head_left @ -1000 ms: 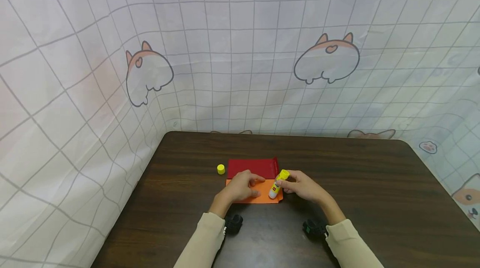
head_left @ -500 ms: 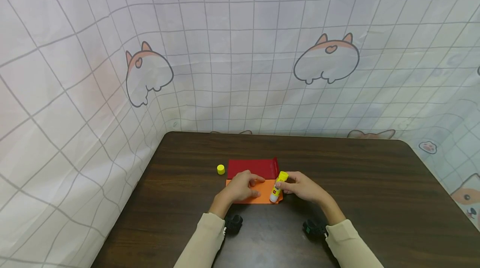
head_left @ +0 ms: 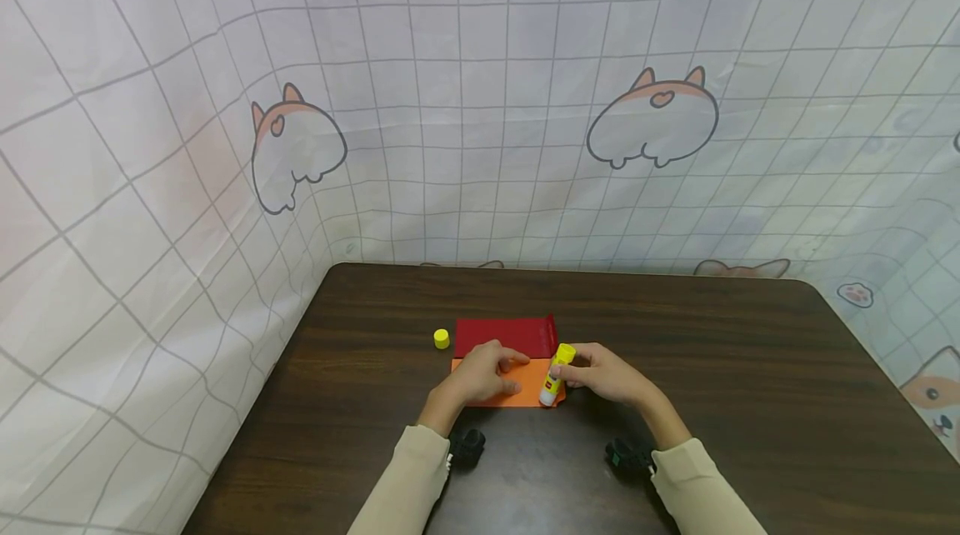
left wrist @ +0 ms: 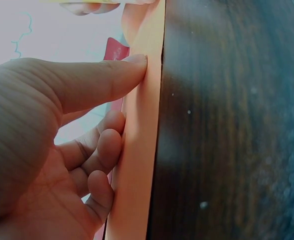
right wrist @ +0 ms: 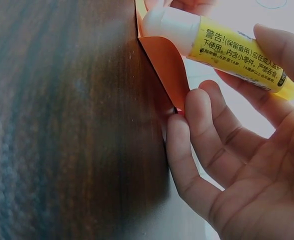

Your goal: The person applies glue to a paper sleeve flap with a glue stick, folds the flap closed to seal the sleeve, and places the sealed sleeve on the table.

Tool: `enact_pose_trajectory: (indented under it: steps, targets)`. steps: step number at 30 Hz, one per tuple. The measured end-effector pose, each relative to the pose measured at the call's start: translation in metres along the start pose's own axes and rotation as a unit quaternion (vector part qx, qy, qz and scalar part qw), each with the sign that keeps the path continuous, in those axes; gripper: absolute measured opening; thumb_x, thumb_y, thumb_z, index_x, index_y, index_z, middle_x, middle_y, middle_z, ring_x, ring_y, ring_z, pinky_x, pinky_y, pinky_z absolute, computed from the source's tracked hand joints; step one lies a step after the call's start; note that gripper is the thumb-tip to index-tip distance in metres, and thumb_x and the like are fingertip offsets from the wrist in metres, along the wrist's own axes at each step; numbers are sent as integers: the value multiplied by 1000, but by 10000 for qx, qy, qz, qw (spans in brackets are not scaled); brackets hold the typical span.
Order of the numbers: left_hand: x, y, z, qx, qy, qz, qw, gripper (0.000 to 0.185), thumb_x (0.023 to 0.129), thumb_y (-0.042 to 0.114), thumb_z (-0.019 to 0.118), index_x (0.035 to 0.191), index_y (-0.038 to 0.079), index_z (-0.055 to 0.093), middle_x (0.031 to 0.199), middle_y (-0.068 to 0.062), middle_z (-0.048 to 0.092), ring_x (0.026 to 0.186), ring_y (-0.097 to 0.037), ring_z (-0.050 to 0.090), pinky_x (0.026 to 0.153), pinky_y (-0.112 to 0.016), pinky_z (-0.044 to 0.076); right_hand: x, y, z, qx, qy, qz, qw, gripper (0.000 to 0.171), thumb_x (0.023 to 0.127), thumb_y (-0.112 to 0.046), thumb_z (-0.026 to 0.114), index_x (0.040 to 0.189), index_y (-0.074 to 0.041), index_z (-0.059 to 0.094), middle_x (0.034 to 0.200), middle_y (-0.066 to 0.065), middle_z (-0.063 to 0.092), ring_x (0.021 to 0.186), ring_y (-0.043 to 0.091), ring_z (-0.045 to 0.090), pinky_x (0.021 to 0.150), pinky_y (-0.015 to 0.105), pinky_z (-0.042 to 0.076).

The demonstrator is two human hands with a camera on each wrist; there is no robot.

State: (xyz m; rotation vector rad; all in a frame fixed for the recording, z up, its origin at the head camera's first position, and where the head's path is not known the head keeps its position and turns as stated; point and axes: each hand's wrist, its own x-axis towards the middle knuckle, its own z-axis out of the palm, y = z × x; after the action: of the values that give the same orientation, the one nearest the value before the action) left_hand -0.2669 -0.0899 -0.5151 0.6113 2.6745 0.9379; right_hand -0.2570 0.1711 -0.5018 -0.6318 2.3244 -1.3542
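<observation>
My right hand holds a yellow glue stick between thumb and fingers, tilted, its uncapped white end low at the right part of an orange paper. In the right wrist view, that white end meets the orange paper beside a curled-up corner flap. My left hand rests on the paper's left part, fingers loosely bent. In the left wrist view its thumb and fingertips touch the orange paper. Directly behind lies a dark red paper piece, its right edge folded up.
The yellow glue cap stands on the dark wooden table, left of the red paper. Black wrist cameras sit under both wrists. A white grid-patterned cloth hangs behind the table and at its sides.
The glue stick's white end has shifted slightly toward the orange paper's near edge, then stayed about there. My left hand and the papers look unmoved.
</observation>
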Motion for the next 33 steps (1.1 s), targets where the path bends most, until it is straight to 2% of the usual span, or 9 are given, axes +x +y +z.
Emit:
enact_pose_trajectory:
  steps: [10, 19, 29, 33]
  targets:
    - [-2, 0, 0, -34, -26, 155, 9999, 43, 87, 20, 81, 130, 22, 72, 99, 2, 58, 91, -12, 51, 75, -25, 46, 2, 6, -1, 170, 15, -182, 9997, 31, 103, -32, 61, 118, -5, 65, 107, 10, 69, 95, 20, 66, 86, 31, 58]
    - [-1, -1, 0, -17, 1, 184, 9998, 42, 88, 20, 81, 129, 22, 73, 97, 1, 58, 89, -13, 51, 73, -26, 45, 2, 4, -2, 270, 167, -265, 9991, 30, 104, -28, 61, 119, -2, 63, 105, 16, 68, 88, 26, 64, 80, 32, 59]
    - [-3, 1, -1, -21, 46, 196, 9998, 43, 87, 20, 82, 130, 21, 73, 97, 0, 59, 87, -13, 51, 72, -25, 45, 1, 3, -1, 245, 426, -32, 9988, 41, 104, -31, 60, 135, -5, 54, 119, 19, 64, 92, 24, 65, 82, 35, 60]
    - [-4, 1, -1, -70, 32, 141, 9999, 44, 87, 20, 82, 130, 22, 72, 97, 0, 59, 88, -13, 50, 72, -25, 45, 0, 3, 1, 242, 509, 28, 9984, 42, 104, -32, 60, 136, -6, 53, 123, 19, 59, 92, 24, 64, 83, 36, 60]
